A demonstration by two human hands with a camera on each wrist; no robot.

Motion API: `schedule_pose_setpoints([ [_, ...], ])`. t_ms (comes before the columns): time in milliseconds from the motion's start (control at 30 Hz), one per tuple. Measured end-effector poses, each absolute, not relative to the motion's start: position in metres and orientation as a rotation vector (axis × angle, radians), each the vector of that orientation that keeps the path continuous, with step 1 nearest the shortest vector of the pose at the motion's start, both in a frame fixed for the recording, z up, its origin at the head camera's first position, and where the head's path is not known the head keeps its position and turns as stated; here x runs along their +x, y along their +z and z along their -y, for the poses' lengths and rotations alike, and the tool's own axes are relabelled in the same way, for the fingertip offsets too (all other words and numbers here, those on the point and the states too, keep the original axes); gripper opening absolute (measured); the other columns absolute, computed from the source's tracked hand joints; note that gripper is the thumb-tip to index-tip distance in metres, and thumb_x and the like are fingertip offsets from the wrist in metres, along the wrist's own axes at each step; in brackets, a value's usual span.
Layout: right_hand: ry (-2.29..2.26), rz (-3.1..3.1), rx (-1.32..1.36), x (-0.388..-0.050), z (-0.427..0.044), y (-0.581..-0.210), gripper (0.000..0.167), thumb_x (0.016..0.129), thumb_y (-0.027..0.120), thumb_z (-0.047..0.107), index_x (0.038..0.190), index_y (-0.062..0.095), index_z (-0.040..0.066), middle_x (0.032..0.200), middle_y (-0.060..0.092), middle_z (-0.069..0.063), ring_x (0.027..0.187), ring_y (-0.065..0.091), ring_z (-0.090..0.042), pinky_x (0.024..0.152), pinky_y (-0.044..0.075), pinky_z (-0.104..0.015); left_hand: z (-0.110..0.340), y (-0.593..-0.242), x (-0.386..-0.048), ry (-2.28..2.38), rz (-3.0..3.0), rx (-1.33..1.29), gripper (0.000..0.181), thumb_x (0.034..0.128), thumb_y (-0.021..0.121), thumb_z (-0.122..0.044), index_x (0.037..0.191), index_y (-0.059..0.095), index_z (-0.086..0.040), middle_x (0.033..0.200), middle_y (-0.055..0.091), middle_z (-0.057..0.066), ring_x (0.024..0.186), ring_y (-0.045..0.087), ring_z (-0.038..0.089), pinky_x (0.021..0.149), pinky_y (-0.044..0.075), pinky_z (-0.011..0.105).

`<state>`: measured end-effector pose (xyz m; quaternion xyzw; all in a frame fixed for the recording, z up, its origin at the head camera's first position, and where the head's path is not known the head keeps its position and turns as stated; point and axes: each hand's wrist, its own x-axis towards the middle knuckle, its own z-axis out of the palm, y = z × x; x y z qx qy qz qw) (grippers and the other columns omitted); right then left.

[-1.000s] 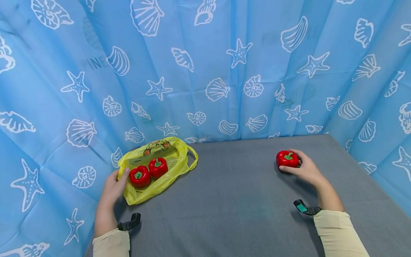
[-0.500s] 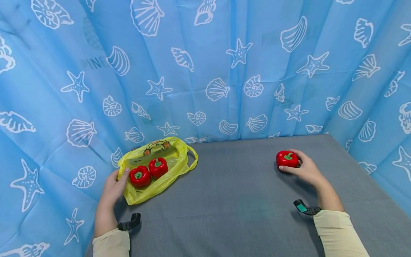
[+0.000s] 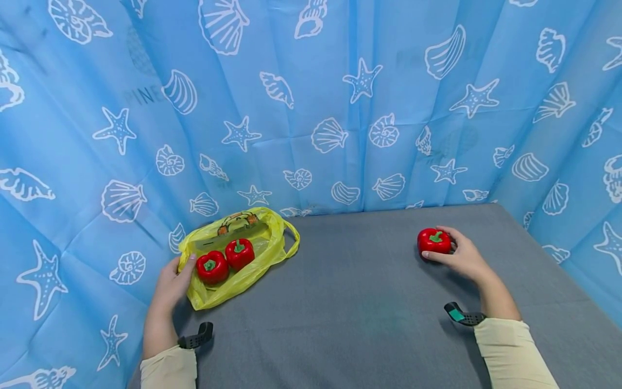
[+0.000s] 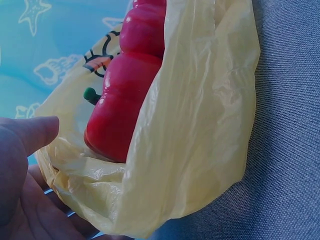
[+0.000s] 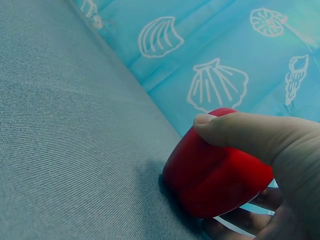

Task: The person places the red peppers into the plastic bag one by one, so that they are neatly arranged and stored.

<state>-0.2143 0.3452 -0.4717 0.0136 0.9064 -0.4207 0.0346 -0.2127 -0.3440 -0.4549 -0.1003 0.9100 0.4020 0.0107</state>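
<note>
Well, pale sleeves: along the near side of the grey table, with a black wrist band beyond each cuff.
Left hand: pinching the left side of the yellow bag, thumb over the rim, fingers behind the plastic.
Lie of the bag: toward the table's left end, close to the far edge, long axis slanting from near left to far right, mouth open, handle loop on the right.
In the bag: a near pepper and a far pepper, both red, just beside each other.
Right hand: grasping a third pepper, thumb on the near side, fingers round the back.
Place of the third pepper: short of the far right corner, seemingly touching the table; the bag lies leftward, well apart, with the left hand far nearer to it.
Blue curtain: hanging beyond the far edge.
</note>
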Motion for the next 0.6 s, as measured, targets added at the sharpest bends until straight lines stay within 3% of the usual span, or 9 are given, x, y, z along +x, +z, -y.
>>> schedule_pose_setpoints([
  [600,-1.3,-2.8,0.026,-0.2132,-0.3424,-0.4738,0.094,0.098,0.075,0.043,0.166,0.024,0.002,0.163,0.028,-0.038,0.141,0.034,-0.06,0.103,0.049,-0.071,0.3426,-0.4534,-0.211,1.269,-2.858,-0.283,0.073,0.1115,0.037,-0.059,0.145,0.051,0.004,0.125,0.061,0.026,0.103,0.061,0.03,0.078,0.049,0.032],
])
